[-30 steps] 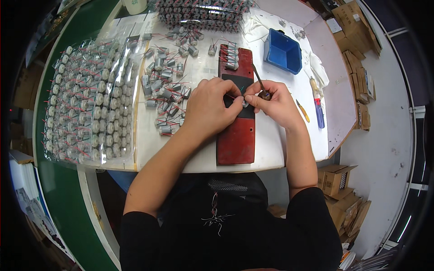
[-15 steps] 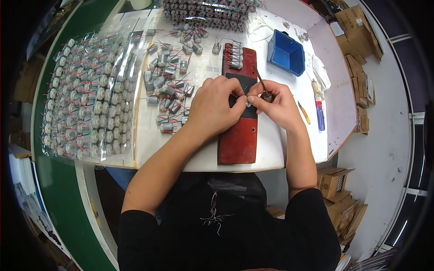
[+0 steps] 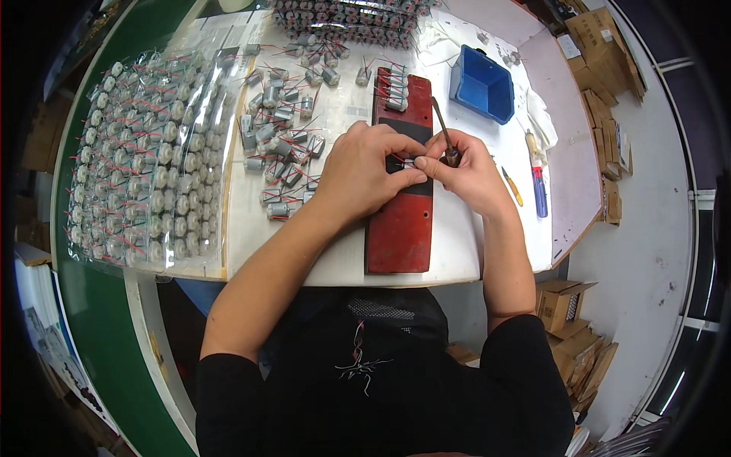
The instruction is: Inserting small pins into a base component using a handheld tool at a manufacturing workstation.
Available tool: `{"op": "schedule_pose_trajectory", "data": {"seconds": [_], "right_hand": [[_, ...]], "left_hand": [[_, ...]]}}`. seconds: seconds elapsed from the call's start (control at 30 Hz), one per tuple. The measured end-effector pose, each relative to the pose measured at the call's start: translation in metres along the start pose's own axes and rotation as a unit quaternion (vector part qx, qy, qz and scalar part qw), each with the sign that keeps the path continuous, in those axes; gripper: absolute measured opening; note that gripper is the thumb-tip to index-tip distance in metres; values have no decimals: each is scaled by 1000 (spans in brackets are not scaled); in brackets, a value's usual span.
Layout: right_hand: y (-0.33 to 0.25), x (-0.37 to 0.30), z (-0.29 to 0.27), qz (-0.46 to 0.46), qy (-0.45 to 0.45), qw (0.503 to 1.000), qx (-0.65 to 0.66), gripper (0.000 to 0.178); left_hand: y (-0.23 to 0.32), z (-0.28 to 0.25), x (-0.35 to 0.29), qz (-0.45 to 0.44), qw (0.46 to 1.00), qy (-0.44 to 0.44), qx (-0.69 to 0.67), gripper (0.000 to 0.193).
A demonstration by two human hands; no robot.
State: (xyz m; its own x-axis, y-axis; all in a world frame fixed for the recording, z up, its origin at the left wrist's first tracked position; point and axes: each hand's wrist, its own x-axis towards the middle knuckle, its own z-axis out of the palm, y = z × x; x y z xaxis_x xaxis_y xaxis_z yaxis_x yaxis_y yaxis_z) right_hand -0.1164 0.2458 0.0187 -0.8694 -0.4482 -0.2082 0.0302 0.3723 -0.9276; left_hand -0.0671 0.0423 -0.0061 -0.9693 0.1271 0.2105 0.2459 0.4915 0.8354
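Note:
My left hand [image 3: 365, 171] is closed over the black band of a long red board [image 3: 400, 236], thumb and forefinger pinching a small motor [image 3: 409, 163]. Most of that motor is hidden by the fingers; a pale end and thin wires show. My right hand [image 3: 468, 174] meets it from the right, its thumb and fingertips at the same motor. Held within the right hand is a hand tool with a thin dark shaft [image 3: 439, 118] pointing up and away. Several small silver motors [image 3: 397, 93] with red wires stand in a row at the board's far end.
Loose motors [image 3: 278, 141] lie scattered left of the board. Further left, clear plastic trays [image 3: 152, 167] hold rows of motors; another stack [image 3: 346, 23] stands at the back. To the right are a blue bin [image 3: 483, 87], a blue-handled screwdriver [image 3: 539, 190] and a yellow-orange tool [image 3: 512, 187].
My left thumb has stretched out further to the right, and the left fingers have shifted over the motor. The right hand's tool shaft stands a little more upright. The view has shifted slightly.

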Motion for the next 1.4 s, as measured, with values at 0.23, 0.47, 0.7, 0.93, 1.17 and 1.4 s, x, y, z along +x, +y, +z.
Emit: {"op": "schedule_pose_trajectory", "data": {"seconds": [0.23,0.47,0.7,0.93,1.17,1.4], "right_hand": [[-3,-7,-21,-19,1,991,-134,25],[-22,-10,-21,-80,-60,903,-418,45],[-20,-5,-13,-97,-54,836,-537,49],[-20,0,-13,-84,-90,820,-559,57],[-18,0,-11,-52,-97,829,-549,59],[-11,-1,-17,-48,-126,851,-508,61]], "left_hand": [[-11,1,4,42,999,1,-3,23],[-9,-2,4,30,999,-14,17,24],[-5,-2,4,20,999,-10,37,24],[-7,-3,6,15,999,-27,40,23],[-8,-1,6,23,999,-19,37,23],[-10,0,4,47,997,-12,52,22]]}}
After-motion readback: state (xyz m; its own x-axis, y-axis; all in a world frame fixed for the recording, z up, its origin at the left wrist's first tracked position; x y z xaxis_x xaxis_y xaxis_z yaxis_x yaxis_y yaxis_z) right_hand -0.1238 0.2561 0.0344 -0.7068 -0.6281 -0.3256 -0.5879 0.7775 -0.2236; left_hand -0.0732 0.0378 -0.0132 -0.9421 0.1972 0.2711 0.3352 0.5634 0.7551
